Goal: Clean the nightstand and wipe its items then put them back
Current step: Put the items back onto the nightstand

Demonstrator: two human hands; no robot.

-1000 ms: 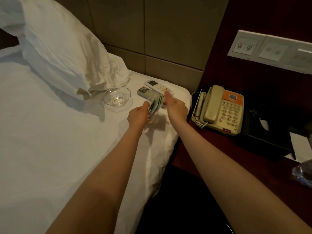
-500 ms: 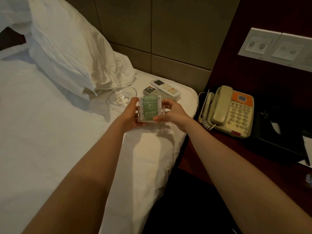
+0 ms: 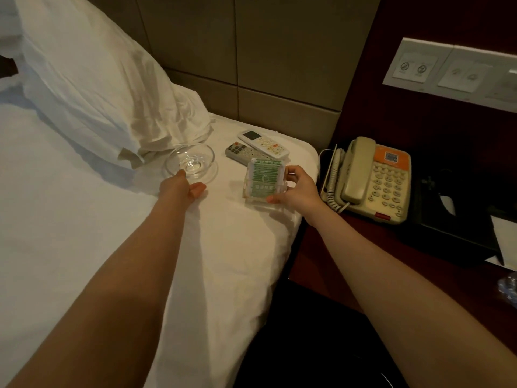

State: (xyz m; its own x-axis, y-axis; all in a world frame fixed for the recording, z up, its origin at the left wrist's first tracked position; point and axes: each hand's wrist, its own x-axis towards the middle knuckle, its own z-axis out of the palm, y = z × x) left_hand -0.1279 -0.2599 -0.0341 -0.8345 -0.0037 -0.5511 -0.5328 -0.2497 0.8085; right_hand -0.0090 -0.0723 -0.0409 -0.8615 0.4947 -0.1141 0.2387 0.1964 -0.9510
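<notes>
Over bedsheet, right hand grips clear block.

— What lies on the bed?
— Left of the telephone: pillow, glass dish, grey remote, white remote.
— And the nightstand?
— The telephone, a black box right of it.
</notes>
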